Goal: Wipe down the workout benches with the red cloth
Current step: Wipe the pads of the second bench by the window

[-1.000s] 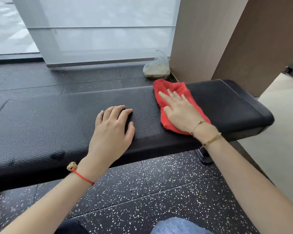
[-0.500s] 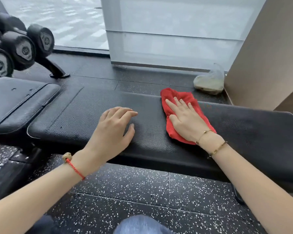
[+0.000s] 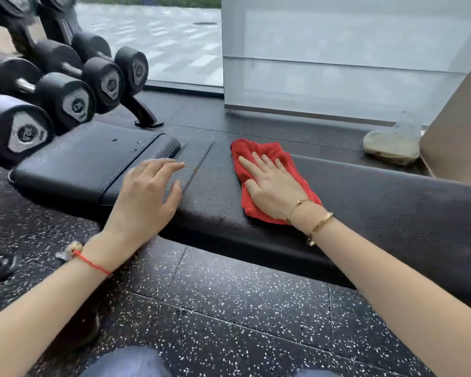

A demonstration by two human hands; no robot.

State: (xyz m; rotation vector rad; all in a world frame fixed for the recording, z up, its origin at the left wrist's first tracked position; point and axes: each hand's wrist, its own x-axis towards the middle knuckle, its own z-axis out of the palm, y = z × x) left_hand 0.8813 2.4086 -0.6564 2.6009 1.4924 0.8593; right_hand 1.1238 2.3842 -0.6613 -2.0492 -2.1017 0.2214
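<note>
On the long black pebble-grained vinyl bench pad (image 3: pixel 365 197), your right hand (image 3: pixel 272 190) lies flat with fingers spread straight, pressing the crumpled red cloth (image 3: pixel 259 153) down onto the upholstery rather than gripping it. The cloth sits near the pad's left part, just right of a stitched seam (image 3: pixel 199 165). Your left hand (image 3: pixel 147 197) holds nothing; its fingers are loosely extended at the front edge of the pad, though whether the palm bears on it I cannot tell.

You look to be mid-wipe on this bench. The stretch left of the seam and the smoother, separate black seat cushion (image 3: pixel 87 161) beside it probably come next, so slide the cloth leftward with even pressure. The grain will likely catch grime, and the soft cloth may bunch under your palm. Round rubber-coated dumbbells (image 3: pixel 74 102) sit racked just behind that cushion.
</note>
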